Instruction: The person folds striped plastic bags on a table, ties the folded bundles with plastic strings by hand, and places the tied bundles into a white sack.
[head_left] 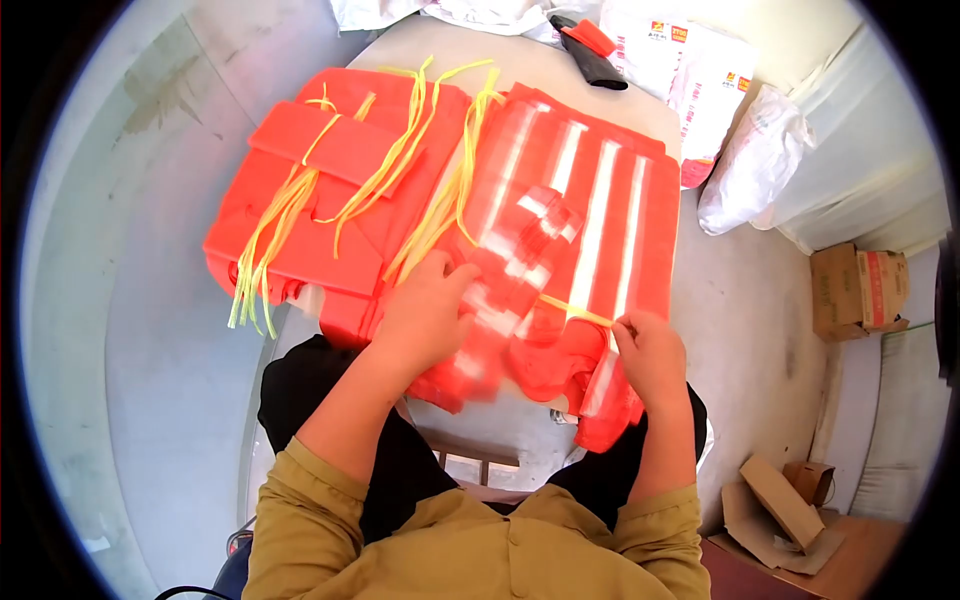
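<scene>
My right hand [652, 358] pinches the end of a yellow ribbon [575, 310] beside a rolled orange fabric piece [560, 358]. My left hand [425, 312] is curled beside a blurred orange piece with silvery-white stripes [515, 255]; what its fingers hold, if anything, is hidden. Both hands are over a stack of orange cloth with long white reflective stripes [600, 215]. Left of it lies a pile of folded orange cloth [345, 150]. Loose bundles of yellow ribbons [270, 235] hang over that pile, and more yellow ribbons [455, 190] lie between the two stacks.
The pale tabletop [455, 48] shows behind the stacks. A black and orange item [592, 55] lies at its back edge. White printed sacks [700, 80] and a white bundle [757, 160] stand beyond. Cardboard boxes [850, 290] and flattened cardboard [775, 510] are at the right.
</scene>
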